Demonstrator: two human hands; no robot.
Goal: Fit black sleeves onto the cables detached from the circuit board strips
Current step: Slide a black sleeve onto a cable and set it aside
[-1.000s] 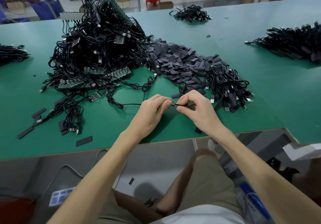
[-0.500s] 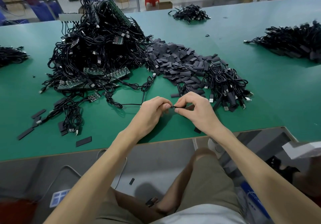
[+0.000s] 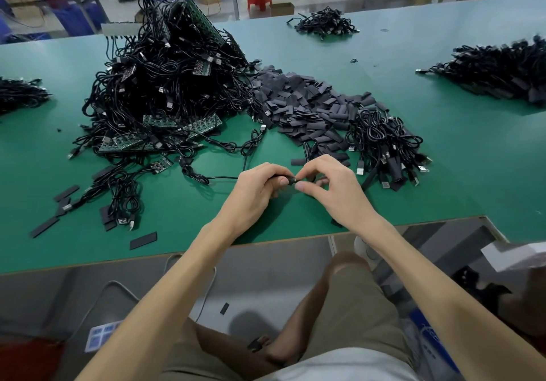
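Observation:
My left hand (image 3: 257, 191) pinches the end of a thin black cable (image 3: 221, 177) that trails left over the green table (image 3: 443, 173). My right hand (image 3: 328, 185) pinches a small black sleeve (image 3: 293, 180) at that cable end; the two hands' fingertips almost touch. Behind the hands lies a heap of flat black sleeves (image 3: 304, 108). A tall tangle of black cables with green circuit board strips (image 3: 165, 85) rises at the left. To the right lies a pile of loose cables with USB plugs (image 3: 384, 147).
Other cable piles lie at the far back (image 3: 325, 23), the right edge (image 3: 496, 73) and the left edge (image 3: 20, 94). Stray sleeves (image 3: 143, 240) lie near the table's front edge. My knees are under the table edge; a white box (image 3: 514, 255) sits at lower right.
The two hands have drawn closer together and the right hand's fingers have curled further over the sleeve at the cable end. The piles have not moved.

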